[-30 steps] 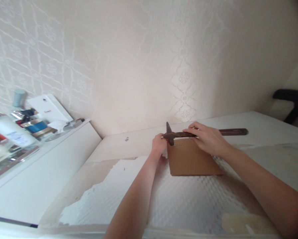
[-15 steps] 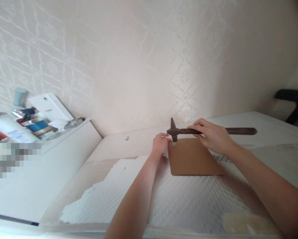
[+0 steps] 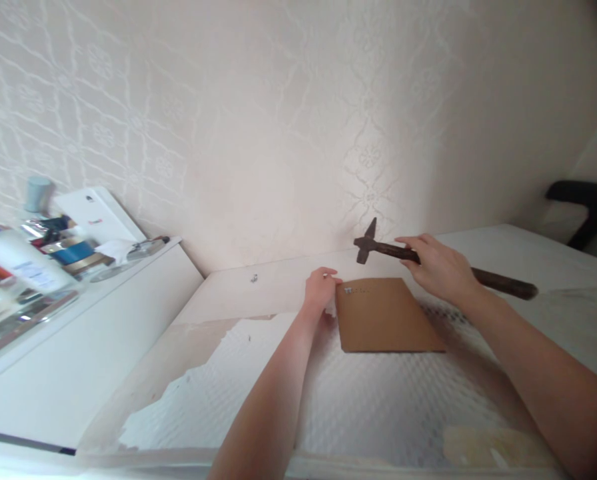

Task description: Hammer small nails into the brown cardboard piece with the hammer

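Clasping hammer (image 3: 365, 245) mid-handle, perhaps for control, right hand (image 3: 441, 268) holds it off board (image 3: 386, 321); left hand (image 3: 321, 288) at corner, likely steadying, grip unclear.

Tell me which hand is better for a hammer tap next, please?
Probably the right hand: it grips the hammer, holding it up off the cardboard. The left hand is at the cardboard's far left corner, with no hammer in it, so it looks better for steadying.
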`<state>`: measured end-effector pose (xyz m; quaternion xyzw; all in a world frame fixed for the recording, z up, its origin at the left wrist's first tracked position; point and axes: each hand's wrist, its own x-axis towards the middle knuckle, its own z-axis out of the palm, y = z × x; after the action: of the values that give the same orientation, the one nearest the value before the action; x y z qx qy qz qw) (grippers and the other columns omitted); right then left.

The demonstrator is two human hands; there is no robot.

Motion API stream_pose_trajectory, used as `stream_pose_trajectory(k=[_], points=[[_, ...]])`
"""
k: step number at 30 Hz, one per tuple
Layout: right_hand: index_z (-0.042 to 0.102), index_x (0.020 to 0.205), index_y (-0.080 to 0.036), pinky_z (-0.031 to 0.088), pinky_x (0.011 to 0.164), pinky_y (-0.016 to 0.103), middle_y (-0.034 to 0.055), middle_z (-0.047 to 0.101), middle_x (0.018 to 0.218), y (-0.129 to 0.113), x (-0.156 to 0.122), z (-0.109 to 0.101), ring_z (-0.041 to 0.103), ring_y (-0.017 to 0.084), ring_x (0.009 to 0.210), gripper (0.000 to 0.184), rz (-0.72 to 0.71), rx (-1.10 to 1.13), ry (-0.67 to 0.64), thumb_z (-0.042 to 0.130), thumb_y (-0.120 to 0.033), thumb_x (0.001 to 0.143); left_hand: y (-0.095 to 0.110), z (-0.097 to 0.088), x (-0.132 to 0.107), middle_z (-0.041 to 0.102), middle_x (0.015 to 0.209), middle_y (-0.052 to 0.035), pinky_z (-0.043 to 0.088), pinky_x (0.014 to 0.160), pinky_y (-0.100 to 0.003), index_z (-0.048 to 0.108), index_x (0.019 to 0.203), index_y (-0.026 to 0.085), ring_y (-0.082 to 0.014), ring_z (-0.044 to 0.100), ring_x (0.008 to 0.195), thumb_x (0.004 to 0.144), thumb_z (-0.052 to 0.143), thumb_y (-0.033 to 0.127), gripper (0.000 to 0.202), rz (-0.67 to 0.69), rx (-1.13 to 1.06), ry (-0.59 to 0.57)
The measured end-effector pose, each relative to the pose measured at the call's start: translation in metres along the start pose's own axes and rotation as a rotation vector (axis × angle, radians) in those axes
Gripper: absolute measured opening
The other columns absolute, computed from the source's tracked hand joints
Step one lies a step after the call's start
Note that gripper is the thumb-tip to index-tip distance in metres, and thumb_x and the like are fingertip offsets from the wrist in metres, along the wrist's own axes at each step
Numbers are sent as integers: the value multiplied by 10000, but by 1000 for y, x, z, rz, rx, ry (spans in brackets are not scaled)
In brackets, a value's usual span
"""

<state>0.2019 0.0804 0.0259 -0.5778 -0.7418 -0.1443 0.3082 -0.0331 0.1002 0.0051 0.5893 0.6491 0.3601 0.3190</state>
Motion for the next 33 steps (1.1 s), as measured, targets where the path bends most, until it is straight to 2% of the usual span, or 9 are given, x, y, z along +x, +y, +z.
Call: stream_pose_trajectory(k=[5, 11, 14, 19, 23, 25, 27, 29, 33], points=[[536, 1190, -168, 444, 591, 377, 134, 664, 921, 18, -2, 11, 621, 318, 812, 383, 242, -53, -51, 504, -251, 818, 3, -1, -2, 733, 921, -78, 456, 909, -302, 653, 1012, 162, -180, 658, 927, 766, 441, 97, 330, -12, 16, -1], [475, 1228, -186, 445, 624, 399, 147, 675, 915, 32, -1, 18, 620, 359, 858, 471, 519, -62, -196, 548, -255, 768, 5, -2, -4, 729, 944, -91, 451, 912, -305, 646, 1035, 141, -181, 652, 936, 791, 411, 94, 342, -10, 32, -3], [461, 1236, -176, 449, 658, 406, 151, 671, 960, 34, -1, 21, 619, 360, 886, 477, 567, -56, -267, 539, -258, 773, 5, -2, -4, 729, 944, -96, 449, 909, -299, 647, 1036, 137, -182, 652, 936, 781, 428, 94, 339, -16, 29, -5], [525, 1176, -157, 455, 679, 411, 183, 648, 998, 36, -2, 25, 610, 361, 905, 388, 513, -70, -324, 502, -232, 796, 4, -2, -3, 729, 933, -98, 456, 895, -300, 652, 1015, 143, -186, 656, 916, 759, 461, 98, 323, -13, 10, -4], [556, 1177, -141, 462, 722, 465, 214, 619, 1025, 29, -1, 25, 577, 387, 967, 384, 428, -133, -251, 482, -279, 827, 2, -1, -2, 729, 931, -91, 457, 893, -303, 656, 1008, 149, -185, 659, 905, 754, 462, 100, 324, -12, 7, 3], [546, 1208, -129, 461, 778, 482, 214, 604, 1080, 18, -1, 27, 556, 375, 1016, 413, 288, -82, -183, 457, -312, 849, 2, 0, -1, 729, 927, -91, 456, 891, -304, 658, 1008, 148, -185, 658, 908, 759, 457, 102, 323, -10, 15, 6], [530, 1248, -117, 441, 878, 461, 198, 583, 1180, 4, -3, 33, 534, 334, 1082, 442, 64, 29, -161, 414, -323, 875, 1, 0, -1, 730, 921, -90, 456, 887, -302, 660, 1010, 147, -185, 658, 907, 763, 455, 102, 324, 2, 22, 8], [510, 1293, -96, 391, 975, 442, 194, 530, 1295, -11, -7, 44, 484, 312, 1180, 480, -127, 101, -220, 373, -335, 901, 1, 0, -1, 731, 920, -86, 457, 882, -298, 661, 1012, 148, -184, 658, 903, 758, 458, 96, 329, 15, 33, 9], [550, 1280, -109, 347, 1024, 474, 179, 503, 1348, -26, -16, 63, 449, 293, 1246, 505, -157, 135, -396, 247, -342, 950, 2, 1, -3, 732, 910, -86, 462, 862, -291, 663, 1015, 145, -180, 660, 885, 773, 437, 91, 335, 30, 72, 23]])
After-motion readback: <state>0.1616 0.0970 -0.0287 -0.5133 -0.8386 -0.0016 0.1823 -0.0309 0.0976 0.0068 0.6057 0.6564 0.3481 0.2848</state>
